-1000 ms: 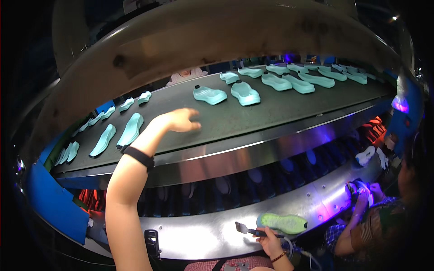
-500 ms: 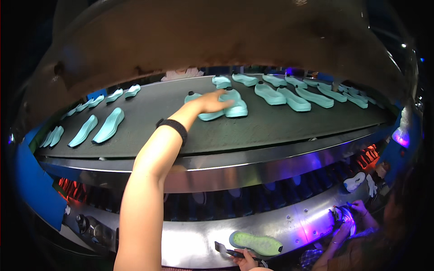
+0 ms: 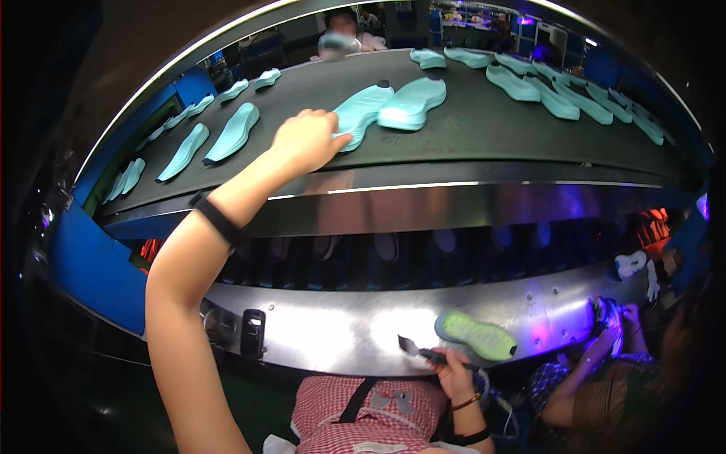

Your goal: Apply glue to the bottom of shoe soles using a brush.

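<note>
The left hand has drawn back to one teal sole, half-curled; whether it grips, I cannot tell. That sole now meets its neighbour on the belt, within easy reach. The right hand keeps the brush pinched near the green sole.

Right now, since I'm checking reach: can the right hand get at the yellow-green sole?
Probably yes: the yellow-green sole lies uncovered beside the right hand, though that hand holds a brush.

No legible text, no readable labels, numbers or signs
</note>
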Demonstrator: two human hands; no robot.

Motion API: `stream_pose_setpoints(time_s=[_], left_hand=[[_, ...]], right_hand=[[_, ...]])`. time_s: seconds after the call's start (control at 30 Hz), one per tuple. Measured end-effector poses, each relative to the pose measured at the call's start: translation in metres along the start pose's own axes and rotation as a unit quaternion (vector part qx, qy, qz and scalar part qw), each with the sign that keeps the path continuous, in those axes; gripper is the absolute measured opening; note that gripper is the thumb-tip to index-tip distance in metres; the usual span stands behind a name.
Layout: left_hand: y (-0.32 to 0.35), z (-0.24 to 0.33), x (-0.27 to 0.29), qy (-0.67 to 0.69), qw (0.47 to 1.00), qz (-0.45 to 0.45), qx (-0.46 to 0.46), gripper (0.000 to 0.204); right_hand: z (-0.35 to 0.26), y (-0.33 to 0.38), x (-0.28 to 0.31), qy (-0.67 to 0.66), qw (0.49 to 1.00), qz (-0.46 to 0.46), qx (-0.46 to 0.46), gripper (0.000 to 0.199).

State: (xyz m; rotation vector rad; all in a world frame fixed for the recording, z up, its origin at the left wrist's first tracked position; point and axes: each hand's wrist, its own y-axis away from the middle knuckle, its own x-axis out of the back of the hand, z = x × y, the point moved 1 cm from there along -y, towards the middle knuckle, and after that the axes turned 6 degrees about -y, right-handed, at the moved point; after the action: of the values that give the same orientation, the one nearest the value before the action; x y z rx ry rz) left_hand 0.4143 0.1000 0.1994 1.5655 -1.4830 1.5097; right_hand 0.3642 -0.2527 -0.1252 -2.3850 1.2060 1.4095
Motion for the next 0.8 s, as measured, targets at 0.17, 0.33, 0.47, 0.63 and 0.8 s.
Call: stream_pose_setpoints(time_s=[0.17, 0.33, 0.47, 0.63, 0.8], left_hand=[[0.128, -0.016, -0.015, 0.297, 0.889, 0.341, 0.076, 0.017], [0.191, 0.027, -0.058, 0.847, 0.463, 0.135, 0.225, 0.056], [0.258, 0.032, -0.096, 0.965, 0.244, -0.027, 0.089, 0.07], [0.334, 0.061, -0.193, 0.961, -0.026, -0.246, 0.12, 0.071], [0.334, 0.114, -0.197, 0.972, 0.016, -0.151, 0.181, 0.076]], right_hand=[[-0.004, -0.009, -0.02, 0.059, 0.995, 0.025, 0.074, 0.022], [0.009, -0.015, -0.036, 0.08, 0.993, 0.069, 0.047, 0.023], [0.006, -0.014, -0.04, 0.09, 0.991, 0.077, 0.069, 0.022], [0.002, -0.012, -0.061, 0.089, 0.994, 0.034, 0.044, 0.022], [0.021, -0.012, -0.101, 0.196, 0.978, -0.064, 0.012, 0.021]])
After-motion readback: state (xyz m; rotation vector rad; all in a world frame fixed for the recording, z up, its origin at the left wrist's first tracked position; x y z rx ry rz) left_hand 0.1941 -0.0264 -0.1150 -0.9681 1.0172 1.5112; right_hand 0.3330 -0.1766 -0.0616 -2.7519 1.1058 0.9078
